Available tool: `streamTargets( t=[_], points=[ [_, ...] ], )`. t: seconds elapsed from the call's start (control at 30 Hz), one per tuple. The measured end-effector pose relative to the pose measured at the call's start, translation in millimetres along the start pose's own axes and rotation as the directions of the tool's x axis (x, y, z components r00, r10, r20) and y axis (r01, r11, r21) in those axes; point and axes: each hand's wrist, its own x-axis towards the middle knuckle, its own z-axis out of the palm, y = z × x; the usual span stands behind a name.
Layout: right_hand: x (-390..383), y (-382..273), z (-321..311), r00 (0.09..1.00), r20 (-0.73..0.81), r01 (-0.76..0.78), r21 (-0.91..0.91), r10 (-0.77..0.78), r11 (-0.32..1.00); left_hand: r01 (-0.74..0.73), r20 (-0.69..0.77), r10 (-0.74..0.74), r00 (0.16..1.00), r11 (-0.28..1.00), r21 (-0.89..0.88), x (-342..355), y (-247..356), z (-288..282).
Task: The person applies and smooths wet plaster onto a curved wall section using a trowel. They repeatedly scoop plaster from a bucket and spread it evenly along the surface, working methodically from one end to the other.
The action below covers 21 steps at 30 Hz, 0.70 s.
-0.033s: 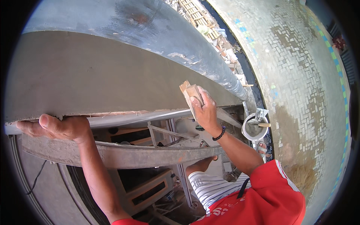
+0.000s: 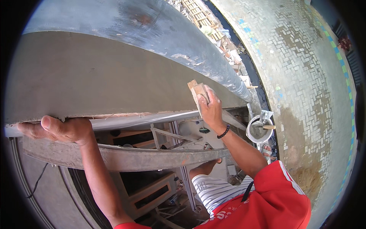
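Observation:
My right hand (image 2: 210, 108) is closed round the block handle of a small wooden float (image 2: 198, 95). The float is turned toward the smooth grey plastered face (image 2: 95, 80); I cannot tell whether it touches. At the left, my left hand (image 2: 63, 130) holds the rough lower edge of that plastered face. Its thumb points up at the edge, and its fingers reach left along it, partly hidden. Below this hand runs a curved grey beam (image 2: 133, 157).
A large grey-blue pipe-like form (image 2: 167, 34) borders the plaster above. At the right, a white bucket (image 2: 259, 129) holds grey mix and a tool with a wooden handle (image 2: 269, 127). Beyond lie a dark gutter (image 2: 251, 68), rubble (image 2: 230, 51) and block paving (image 2: 305, 65).
My right hand and the wooden float have shifted slightly to the right. The left hand keeps its place at the edge.

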Motion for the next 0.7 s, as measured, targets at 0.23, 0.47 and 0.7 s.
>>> streamTargets(
  t=[0.23, 0.47, 0.7],
  points=[
    [-40, -3, -16, 0.996, 0.081, -0.050, 0.073, 0.044, 0.996, -0.002, 0.025, 0.004, 1.000, 0.999, -0.045, -3, -3, -3],
    [-34, 48, -16, 0.946, 0.045, -0.321, -0.006, 0.321, 0.947, -0.090, -0.056, 0.093, 0.994, 0.994, 0.057, 2, -1, 3],
    [13, -28, 2, 0.995, 0.096, 0.012, 0.060, -0.018, 0.998, -0.108, -0.070, 0.110, 0.991, 0.994, 0.028, -1, -1, 4]
  ],
)
